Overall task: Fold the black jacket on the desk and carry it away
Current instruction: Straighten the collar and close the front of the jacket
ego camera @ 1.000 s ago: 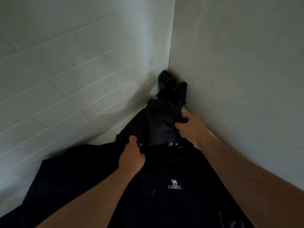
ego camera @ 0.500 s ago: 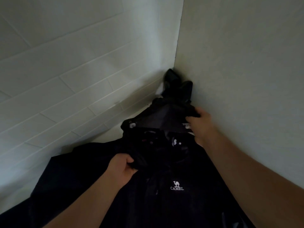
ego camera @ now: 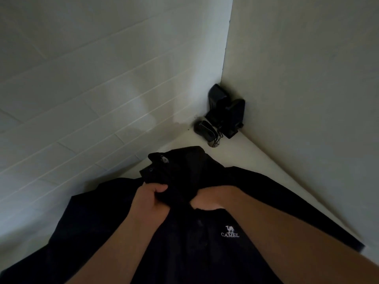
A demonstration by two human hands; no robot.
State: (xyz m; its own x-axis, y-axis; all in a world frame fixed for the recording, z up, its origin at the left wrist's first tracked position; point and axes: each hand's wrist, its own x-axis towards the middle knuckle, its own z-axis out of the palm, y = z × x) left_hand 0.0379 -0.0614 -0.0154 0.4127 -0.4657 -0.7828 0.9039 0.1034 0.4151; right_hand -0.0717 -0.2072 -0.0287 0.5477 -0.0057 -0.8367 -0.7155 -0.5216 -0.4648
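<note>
The black jacket [ego camera: 98, 226] with a white CAMEL logo on the chest lies spread on the white desk [ego camera: 262, 158], its hood bunched toward me. My left hand [ego camera: 148, 201] grips the hood fabric at the collar's left side, thumb on top. My right hand [ego camera: 213, 199] grips the collar's right side, its fingers curled into the cloth and partly hidden. Both forearms reach in from the bottom of the view.
Two small black speakers [ego camera: 227, 110] and a dark mouse [ego camera: 205, 128] with a cable sit in the desk's far corner. A tiled wall runs along the left, a plain wall along the right, both close to the jacket.
Both hands have pulled the hood back toward me and come closer together. The hood has left the corner, uncovering the speakers and mouse.
</note>
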